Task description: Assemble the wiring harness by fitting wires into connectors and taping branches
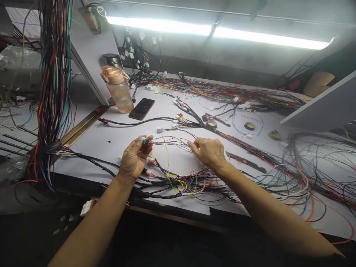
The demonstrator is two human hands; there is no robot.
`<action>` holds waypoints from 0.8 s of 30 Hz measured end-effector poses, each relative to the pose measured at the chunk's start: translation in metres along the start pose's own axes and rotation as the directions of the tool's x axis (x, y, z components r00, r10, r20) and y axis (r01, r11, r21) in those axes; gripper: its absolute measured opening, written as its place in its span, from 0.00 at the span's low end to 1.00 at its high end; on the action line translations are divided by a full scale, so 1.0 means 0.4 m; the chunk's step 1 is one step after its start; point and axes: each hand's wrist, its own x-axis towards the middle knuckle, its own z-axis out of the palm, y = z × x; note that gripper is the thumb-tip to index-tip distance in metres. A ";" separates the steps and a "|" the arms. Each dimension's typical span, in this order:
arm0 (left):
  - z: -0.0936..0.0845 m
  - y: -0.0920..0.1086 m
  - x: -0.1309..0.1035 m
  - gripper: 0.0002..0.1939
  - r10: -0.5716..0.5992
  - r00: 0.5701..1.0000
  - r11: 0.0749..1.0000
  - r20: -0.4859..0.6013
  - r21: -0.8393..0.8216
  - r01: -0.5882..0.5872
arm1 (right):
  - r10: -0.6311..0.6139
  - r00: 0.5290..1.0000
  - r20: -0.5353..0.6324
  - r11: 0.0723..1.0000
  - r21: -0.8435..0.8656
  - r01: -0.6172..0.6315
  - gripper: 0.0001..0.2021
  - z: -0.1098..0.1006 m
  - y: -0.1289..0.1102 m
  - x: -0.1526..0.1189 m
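My left hand (pixel 135 155) pinches the green connector (pixel 144 140); my right hand (pixel 210 151), fingers curled, meets its wires (pixel 174 141), fingertips hidden.

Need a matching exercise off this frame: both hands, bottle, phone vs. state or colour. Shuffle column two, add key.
Column 1
1. Left hand
2. Phone
3. Right hand
4. Bottle

Column 2
A. Peach lid, standing
B. Fingertips at thin wires, away from the connector
C. Dark screen, lying flat
D. Holds a green connector

Pairs: 1-D, 2-C, 3-B, 4-A
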 end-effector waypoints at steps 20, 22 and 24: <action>0.004 -0.003 0.005 0.05 0.008 0.999 1.000 -0.046 -0.030 -0.010 | -0.080 0.994 0.080 0.936 0.349 0.047 0.07 -0.077 0.010 0.061; 0.006 -0.003 0.007 0.05 0.003 0.998 1.000 -0.056 -0.026 -0.005 | -0.121 0.992 0.030 0.871 0.483 0.091 0.08 -0.128 0.045 0.043; 0.008 -0.003 0.008 0.05 -0.002 0.998 1.000 -0.064 -0.020 0.001 | -0.148 0.988 -0.045 0.751 0.644 0.142 0.09 -0.178 0.066 0.025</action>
